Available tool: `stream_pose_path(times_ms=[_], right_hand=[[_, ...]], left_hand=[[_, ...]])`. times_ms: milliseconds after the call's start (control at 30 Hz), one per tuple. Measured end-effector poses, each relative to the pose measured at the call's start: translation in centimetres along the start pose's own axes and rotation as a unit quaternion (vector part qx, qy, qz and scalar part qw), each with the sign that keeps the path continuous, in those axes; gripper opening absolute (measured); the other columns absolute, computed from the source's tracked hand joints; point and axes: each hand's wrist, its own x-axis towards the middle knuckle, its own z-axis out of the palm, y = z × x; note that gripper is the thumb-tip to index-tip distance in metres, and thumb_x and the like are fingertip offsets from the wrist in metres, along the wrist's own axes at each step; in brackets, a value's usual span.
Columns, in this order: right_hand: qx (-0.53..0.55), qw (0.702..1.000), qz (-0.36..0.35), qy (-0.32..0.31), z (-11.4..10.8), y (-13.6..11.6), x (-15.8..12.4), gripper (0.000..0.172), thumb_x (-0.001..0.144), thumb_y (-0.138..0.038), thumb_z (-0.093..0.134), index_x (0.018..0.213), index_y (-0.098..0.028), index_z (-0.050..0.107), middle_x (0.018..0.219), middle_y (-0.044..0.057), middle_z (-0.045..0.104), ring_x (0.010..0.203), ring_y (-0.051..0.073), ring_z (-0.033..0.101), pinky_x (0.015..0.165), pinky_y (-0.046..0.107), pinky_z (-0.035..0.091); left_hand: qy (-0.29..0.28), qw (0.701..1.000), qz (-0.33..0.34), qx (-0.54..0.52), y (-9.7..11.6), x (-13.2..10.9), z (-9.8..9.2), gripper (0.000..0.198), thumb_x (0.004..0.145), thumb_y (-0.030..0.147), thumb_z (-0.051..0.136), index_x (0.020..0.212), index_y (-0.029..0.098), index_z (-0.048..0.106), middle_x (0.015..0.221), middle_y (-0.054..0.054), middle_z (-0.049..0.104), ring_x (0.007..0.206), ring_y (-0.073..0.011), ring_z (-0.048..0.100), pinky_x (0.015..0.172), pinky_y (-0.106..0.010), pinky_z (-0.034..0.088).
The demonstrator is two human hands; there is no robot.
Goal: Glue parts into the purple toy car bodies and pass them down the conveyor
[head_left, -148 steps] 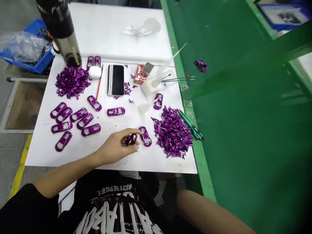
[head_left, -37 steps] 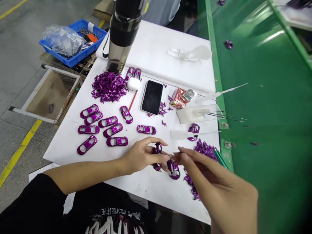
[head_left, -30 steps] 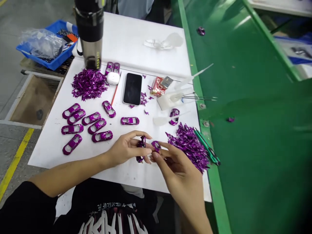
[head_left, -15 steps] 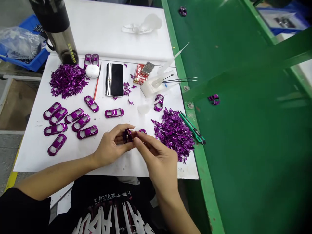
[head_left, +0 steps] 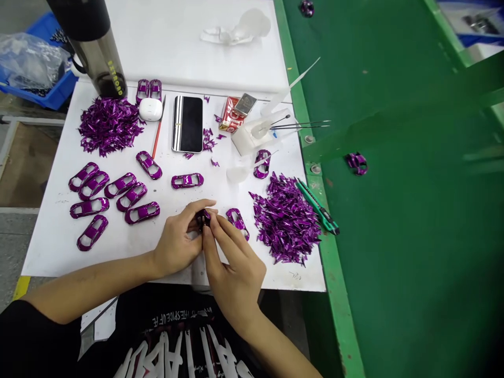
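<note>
My left hand (head_left: 178, 239) is closed around a small purple toy car body (head_left: 202, 216), held above the front of the white table. From the other side, my right hand (head_left: 235, 265) has its thumb and fingers pinched at the same car body. Whatever lies between those fingertips is too hidden to name. Just right of my hands lies another purple car body (head_left: 238, 223). Farther right spreads a pile of small pointed purple pieces (head_left: 287, 220). Several more purple car bodies (head_left: 131, 196) lie in a group to the left.
A tall bottle (head_left: 98, 58) stands at the back left beside a second purple pile (head_left: 110, 126). Along the middle lie a phone (head_left: 188, 124), a white earbud case (head_left: 150, 109) and a red pen-like tool (head_left: 157, 136). A green cutter knife (head_left: 318, 207) rests at the green edge.
My right hand has moved left and closer against the held car body. The car body on the table that it partly covered now shows fully. The whole view has shifted slightly.
</note>
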Motion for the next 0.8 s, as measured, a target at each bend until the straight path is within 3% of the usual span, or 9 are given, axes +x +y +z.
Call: stream_pose_path(times_ms=[100, 200, 300, 467, 533, 600, 633, 700, 800], right_hand=[[-0.008, 0.999, -0.016, -0.042, -1.0, 0.6, 0.8, 0.017, 0.096, -0.016, 0.074, 0.109, -0.025, 0.083, 0.117, 0.007, 0.081, 0.109, 0.025, 0.079, 0.102, 0.042, 0.067], [0.023, 0.988, 0.021, -0.154, -2.7, 1.7, 2.2, 0.023, 0.096, -0.027, 0.076, 0.120, -0.027, 0.078, 0.125, 0.007, 0.079, 0.113, 0.027, 0.077, 0.101, 0.046, 0.067], [0.057, 0.965, 0.004, -0.255, -3.4, 2.2, 3.0, 0.038, 0.100, -0.023, 0.068, 0.137, -0.029, 0.071, 0.128, 0.005, 0.078, 0.109, 0.024, 0.079, 0.098, 0.041, 0.068], [0.037, 0.971, 0.011, -0.235, -2.8, 2.1, 3.0, 0.037, 0.100, -0.021, 0.064, 0.135, -0.027, 0.073, 0.125, 0.005, 0.079, 0.108, 0.025, 0.080, 0.088, 0.036, 0.070], [0.041, 0.960, 0.009, -0.275, -3.3, 2.1, 3.8, 0.035, 0.101, -0.027, 0.066, 0.136, -0.026, 0.074, 0.125, 0.005, 0.079, 0.106, 0.025, 0.080, 0.086, 0.035, 0.070], [0.036, 0.950, -0.008, -0.310, -4.5, 2.2, 5.5, 0.029, 0.100, -0.034, 0.069, 0.127, -0.027, 0.078, 0.115, 0.004, 0.082, 0.098, 0.025, 0.082, 0.081, 0.034, 0.069], [0.020, 0.956, -0.013, -0.292, -5.2, 2.2, 6.6, 0.024, 0.100, -0.038, 0.071, 0.118, -0.028, 0.082, 0.105, 0.003, 0.083, 0.090, 0.024, 0.082, 0.076, 0.033, 0.069], [-0.045, 0.986, -0.017, -0.162, -6.5, 2.5, 9.5, 0.019, 0.100, -0.041, 0.073, 0.098, -0.027, 0.084, 0.086, 0.003, 0.082, 0.077, 0.023, 0.079, 0.070, 0.034, 0.066], [-0.130, 0.991, -0.017, 0.036, -6.8, 4.1, 14.5, 0.019, 0.102, -0.034, 0.069, 0.103, -0.023, 0.084, 0.091, 0.007, 0.082, 0.085, 0.023, 0.079, 0.085, 0.039, 0.065]], left_hand=[[-0.055, 0.997, -0.048, -0.012, 0.7, 0.5, -0.5, 0.086, 0.090, 0.020, 0.074, 0.166, 0.023, 0.033, 0.119, -0.010, 0.079, 0.103, -0.0195, 0.078, 0.101, -0.037, 0.061], [-0.135, 0.988, -0.072, -0.018, 1.0, 0.9, -1.2, 0.109, 0.088, 0.026, 0.078, 0.173, 0.023, 0.010, 0.112, -0.010, 0.079, 0.102, -0.0230, 0.077, 0.101, -0.042, 0.060], [-0.166, 0.985, -0.035, 0.036, 0.6, 0.9, -1.6, 0.100, 0.091, 0.028, 0.074, 0.172, 0.025, 0.017, 0.115, -0.010, 0.077, 0.100, -0.0244, 0.076, 0.099, -0.045, 0.060], [-0.150, 0.986, -0.024, 0.068, -0.2, 0.6, -1.5, 0.087, 0.094, 0.035, 0.071, 0.169, 0.022, 0.027, 0.110, -0.009, 0.075, 0.095, -0.0244, 0.074, 0.093, -0.045, 0.061], [-0.142, 0.988, -0.046, 0.030, -0.1, 0.7, -1.3, 0.092, 0.093, 0.037, 0.073, 0.168, 0.018, 0.022, 0.113, -0.011, 0.075, 0.103, -0.0258, 0.075, 0.097, -0.045, 0.060], [-0.124, 0.990, -0.057, 0.022, 0.3, 0.7, -1.1, 0.087, 0.092, 0.038, 0.075, 0.163, 0.016, 0.029, 0.112, -0.012, 0.076, 0.105, -0.0255, 0.076, 0.097, -0.044, 0.060], [-0.109, 0.992, -0.049, 0.039, 0.4, 0.8, -1.1, 0.077, 0.092, 0.039, 0.076, 0.156, 0.016, 0.039, 0.111, -0.012, 0.077, 0.103, -0.0248, 0.076, 0.096, -0.043, 0.061], [-0.072, 0.993, -0.007, 0.098, 0.6, 0.7, -1.2, 0.053, 0.093, 0.040, 0.076, 0.137, 0.017, 0.056, 0.112, -0.011, 0.077, 0.098, -0.0228, 0.075, 0.091, -0.040, 0.062], [-0.009, 0.980, 0.085, 0.177, 0.5, 0.8, -1.3, 0.032, 0.095, 0.033, 0.071, 0.123, 0.018, 0.063, 0.105, -0.008, 0.077, 0.085, -0.0182, 0.073, 0.078, -0.033, 0.063]])
